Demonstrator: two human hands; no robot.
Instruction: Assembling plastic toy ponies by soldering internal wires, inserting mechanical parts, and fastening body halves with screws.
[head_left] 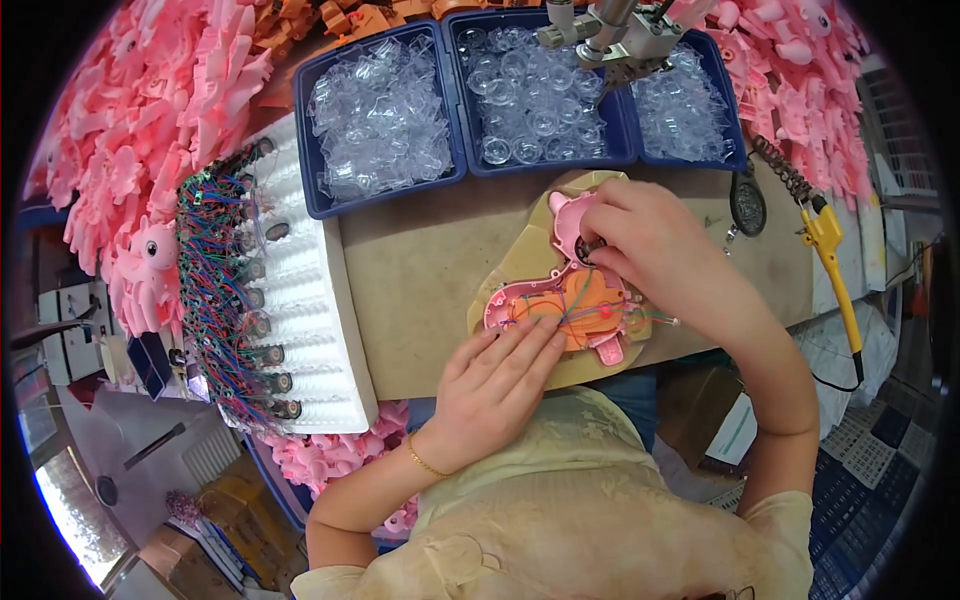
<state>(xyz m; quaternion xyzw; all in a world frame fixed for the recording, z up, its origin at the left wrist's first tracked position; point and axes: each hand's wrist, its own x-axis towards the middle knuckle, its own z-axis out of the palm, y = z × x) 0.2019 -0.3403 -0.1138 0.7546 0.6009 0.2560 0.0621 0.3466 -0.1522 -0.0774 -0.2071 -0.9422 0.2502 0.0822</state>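
We saw the pink shell (568, 220) seated in a yellowish block (518, 262) on a tan bench (420, 290). Far left of the shell was a heap of pink toy parts (150, 130), and nearer its left side a white tray (350, 340); beyond the shell stood blue bins (390, 198), and to its right we saw a yellow-handled tool (835, 265) on a coiled cord.

The tray looked ribbed, with thin, tangled wires (220, 300) along its left side. Left of the shell's middle, the left hand (505, 375) lay flat, fingers straight and side by side. The bins held glassy, clear plastic pieces (540, 95); inside the shell we saw a rounded orange part (592, 298). At the shell's far end the right hand (650, 240) had its fingers pinching a dark round piece (590, 247).

The left fingertips covered part of the shell's near edge. We could not make out the dark round piece fully behind the right fingers. Beyond the shell, a metal machine head (620, 40) was cut off above.
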